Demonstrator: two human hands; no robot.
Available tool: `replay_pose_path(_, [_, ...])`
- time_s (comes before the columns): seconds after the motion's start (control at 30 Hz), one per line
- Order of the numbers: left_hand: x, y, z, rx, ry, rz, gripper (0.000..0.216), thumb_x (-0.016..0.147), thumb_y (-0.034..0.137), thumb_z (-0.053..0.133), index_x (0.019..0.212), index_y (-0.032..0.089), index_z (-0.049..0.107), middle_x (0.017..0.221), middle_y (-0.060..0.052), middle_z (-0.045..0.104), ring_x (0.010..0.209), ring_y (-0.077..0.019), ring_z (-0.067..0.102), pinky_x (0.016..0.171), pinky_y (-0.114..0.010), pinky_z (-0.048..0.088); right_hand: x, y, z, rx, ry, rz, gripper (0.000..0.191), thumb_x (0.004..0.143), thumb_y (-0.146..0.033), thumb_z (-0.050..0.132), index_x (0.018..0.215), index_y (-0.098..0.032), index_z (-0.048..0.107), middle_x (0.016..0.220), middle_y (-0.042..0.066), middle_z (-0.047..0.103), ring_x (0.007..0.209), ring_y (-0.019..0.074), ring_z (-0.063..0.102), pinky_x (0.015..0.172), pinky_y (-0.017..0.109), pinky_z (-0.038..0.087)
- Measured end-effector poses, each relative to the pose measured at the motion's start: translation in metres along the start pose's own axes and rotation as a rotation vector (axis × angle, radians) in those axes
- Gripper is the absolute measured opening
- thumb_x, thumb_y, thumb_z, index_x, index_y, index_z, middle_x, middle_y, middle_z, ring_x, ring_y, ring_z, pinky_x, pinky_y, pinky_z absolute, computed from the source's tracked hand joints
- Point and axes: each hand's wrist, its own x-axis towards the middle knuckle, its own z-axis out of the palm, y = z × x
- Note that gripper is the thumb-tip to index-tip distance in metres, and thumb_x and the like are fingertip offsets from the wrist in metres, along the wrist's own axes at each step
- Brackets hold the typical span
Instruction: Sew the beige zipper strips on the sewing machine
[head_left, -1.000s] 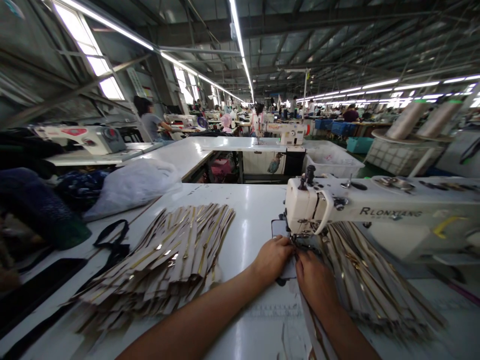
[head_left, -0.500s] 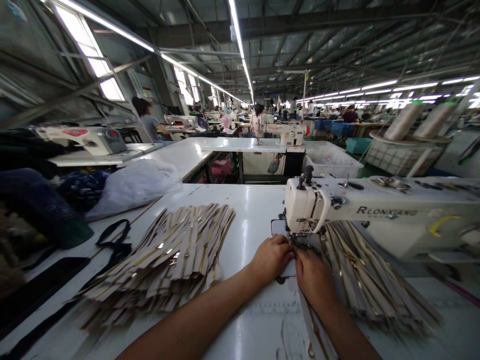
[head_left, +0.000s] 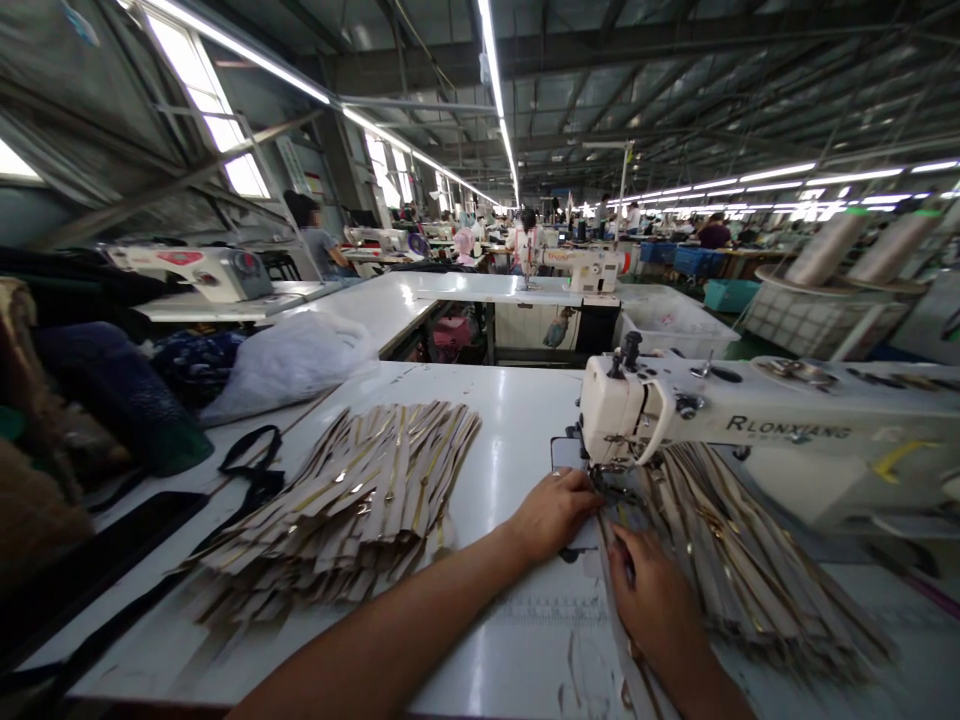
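A beige zipper with a gold-coloured line runs from the sewing machine toward me and over the table's front. My left hand is closed on its far end, just beside the presser foot; its fingertips are partly hidden. Along the zipper's right side, my right hand is curled, with a small dark object between thumb and fingers; its kind is unclear. A fanned pile of zippers lies left of my arms. Another bundle of zippers lies right of my right hand, partly beneath the machine arm.
A white plastic bag and a black strap lie at the left. Past the table stand a white bin and another sewing machine. Thread cones rise at the right. People sit farther off.
My right hand has drawn back from the needle toward me and slightly right, and a dark object now shows in it. My left hand stays near the presser foot. The view has shifted slightly left.
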Motion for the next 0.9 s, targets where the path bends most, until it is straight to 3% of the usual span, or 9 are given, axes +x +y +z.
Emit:
replay_pose_path(0.53, [-0.002,0.003,-0.002,0.053,0.013,0.039,0.024,0.095,0.02,0.046,0.105,0.019,0.067,0.099,-0.006,0.064,0.092,-0.0196,0.056,0.084,-0.031,0.047,-0.005,0.001,0.006,-0.023,0.04,-0.098,0.036,0.09,-0.008,0.034,0.094,-0.017,0.069,0.08,0.008,0.067,0.077,0.0191,0.065,0.073,0.031,0.051])
replay_pose_path(0.9, [-0.007,0.009,-0.006,0.055,0.029,-0.009,0.022,0.084,0.017,0.053,0.1,0.018,0.068,0.093,-0.007,0.062,0.088,-0.0213,0.056,0.08,-0.032,0.048,0.025,-0.007,0.001,-0.098,-0.095,-0.063,0.04,0.091,-0.005,0.032,0.1,-0.015,0.07,0.095,0.01,0.07,0.091,0.0188,0.066,0.082,0.028,0.05])
